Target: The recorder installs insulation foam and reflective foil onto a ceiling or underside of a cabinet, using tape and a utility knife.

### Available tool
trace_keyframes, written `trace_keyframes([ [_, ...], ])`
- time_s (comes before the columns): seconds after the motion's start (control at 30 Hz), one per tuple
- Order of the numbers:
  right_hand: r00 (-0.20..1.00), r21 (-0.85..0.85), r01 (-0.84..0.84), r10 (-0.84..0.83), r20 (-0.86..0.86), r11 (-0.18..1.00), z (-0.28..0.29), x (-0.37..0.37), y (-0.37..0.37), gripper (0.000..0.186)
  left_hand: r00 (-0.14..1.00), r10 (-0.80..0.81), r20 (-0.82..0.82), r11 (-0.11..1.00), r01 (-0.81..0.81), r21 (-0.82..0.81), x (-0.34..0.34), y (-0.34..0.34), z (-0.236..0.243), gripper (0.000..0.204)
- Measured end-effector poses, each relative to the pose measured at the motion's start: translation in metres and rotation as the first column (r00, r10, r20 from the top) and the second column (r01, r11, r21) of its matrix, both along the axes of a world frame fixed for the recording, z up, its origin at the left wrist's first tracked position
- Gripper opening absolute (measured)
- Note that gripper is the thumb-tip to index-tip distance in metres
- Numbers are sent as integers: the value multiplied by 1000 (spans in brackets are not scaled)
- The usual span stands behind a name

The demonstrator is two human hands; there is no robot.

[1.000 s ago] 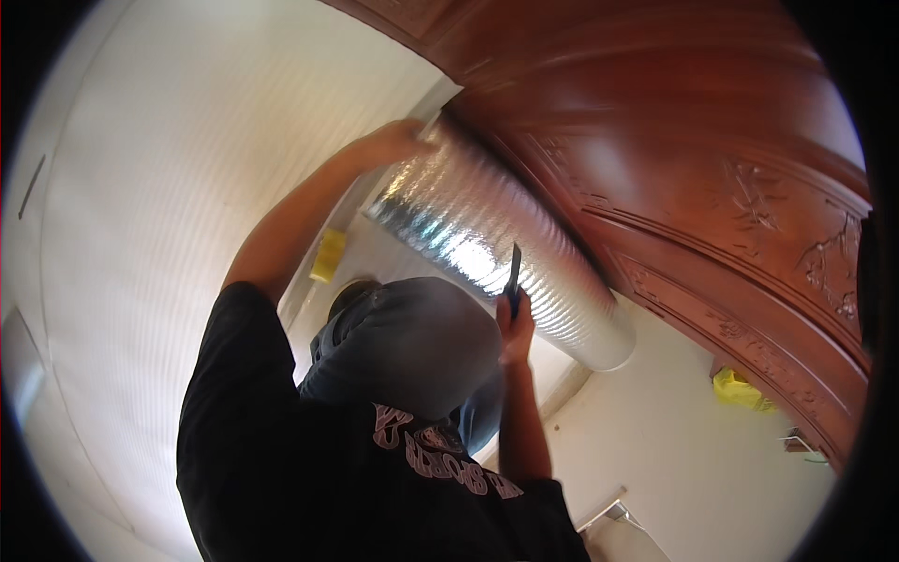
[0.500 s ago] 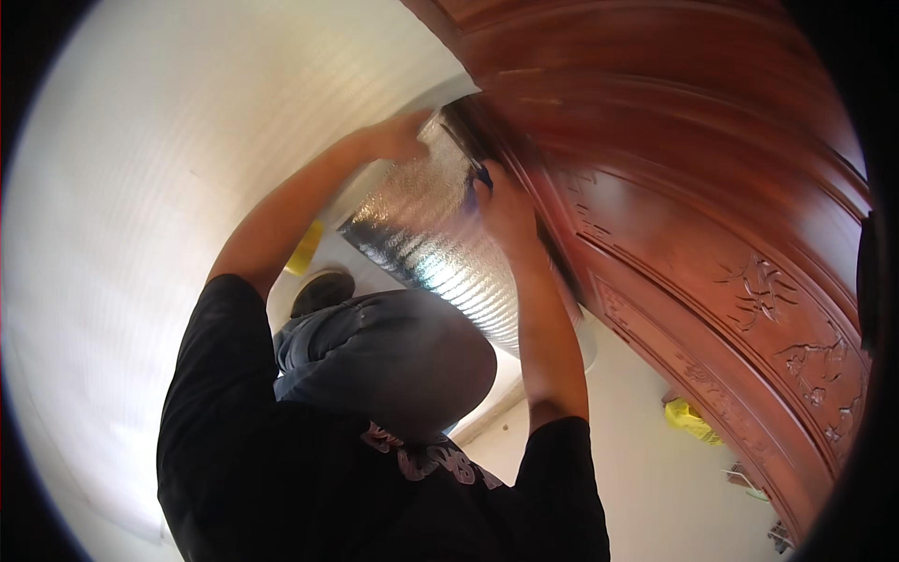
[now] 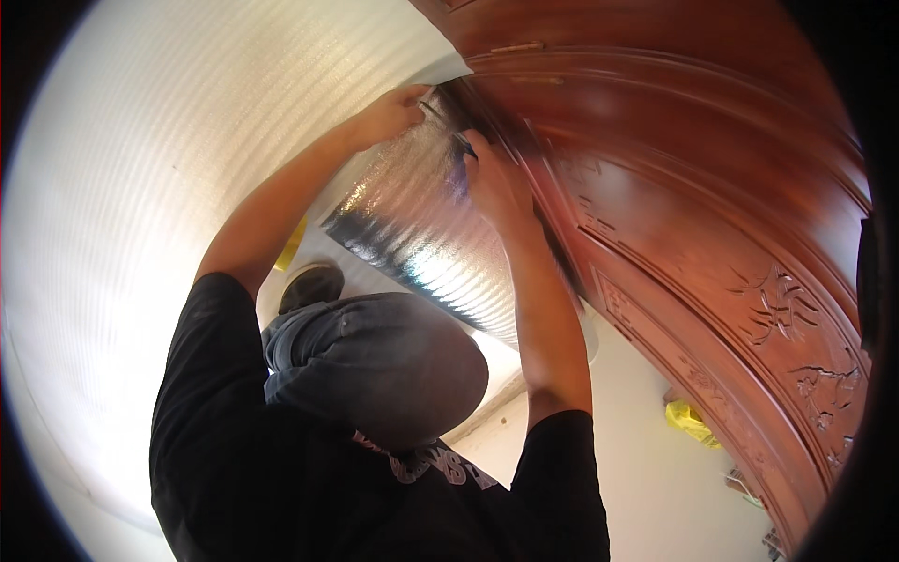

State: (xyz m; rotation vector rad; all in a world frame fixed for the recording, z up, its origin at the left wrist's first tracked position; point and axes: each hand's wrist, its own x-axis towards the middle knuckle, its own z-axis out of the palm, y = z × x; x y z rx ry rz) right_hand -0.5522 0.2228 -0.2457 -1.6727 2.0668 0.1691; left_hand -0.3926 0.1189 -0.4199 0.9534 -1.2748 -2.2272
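Foil sheeting [image 3: 403,201], silver and ribbed, lies between the person's two arms, curving down beside the dark lower edge of a carved reddish wood panel [image 3: 698,159]. Its upper end reaches up to the left hand [image 3: 389,117], whose fingertips rest on that corner; whether they pinch it or only press on it, I cannot tell. The right hand [image 3: 498,192] is over the foil's panel-side edge, just beside the wood, with its fingers curled around a dark tool [image 3: 465,145] that is mostly hidden. The foil thus lies below and between the hands, with the left at its top corner and the right along its side. The left hand's placing probably keeps the sheet from slipping, while the right sits close to the wood, seemingly so the tool can meet the edge there.

Further out, a pale ribbed sheet [image 3: 159,131] spreads behind the left arm. Below the foil are a bent knee in grey trousers [image 3: 398,365] and a dark shoe [image 3: 314,283]. A yellow item [image 3: 292,245] shows beside the left forearm, and another yellow bundle [image 3: 691,420] lies near the panel's lower right.
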Motion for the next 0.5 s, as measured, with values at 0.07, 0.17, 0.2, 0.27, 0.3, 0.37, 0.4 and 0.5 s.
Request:
trace_keyframes([
  [0.07,998,28,-35,37,-50,999,-5,-9,-2,37,1000,-7,26,1000,6,23,-5,5,7,61],
  [0.17,986,126,-65,83,-142,990,1,-7,-8,34,996,-35,84,999,33,28,-4,6,36,59],
  [0.2,978,193,-59,96,-185,979,6,-2,-12,32,992,-53,115,999,52,9,-2,6,39,58],
  [0.27,975,209,-66,107,-192,976,11,7,-16,32,995,5,99,999,0,-53,-3,9,31,57],
  [0.3,972,224,-70,116,-203,972,13,12,-19,32,995,59,75,992,-50,-116,-2,10,27,55],
  [0.37,970,221,-76,123,-209,972,20,15,-24,32,987,71,144,976,-39,-213,-4,12,33,54],
  [0.4,968,218,-87,134,-212,972,23,16,-26,32,973,94,212,951,-25,-309,-5,12,41,53],
  [0.5,976,261,-54,106,-192,964,25,26,-39,29,955,28,295,971,44,-235,-5,9,53,53],
])
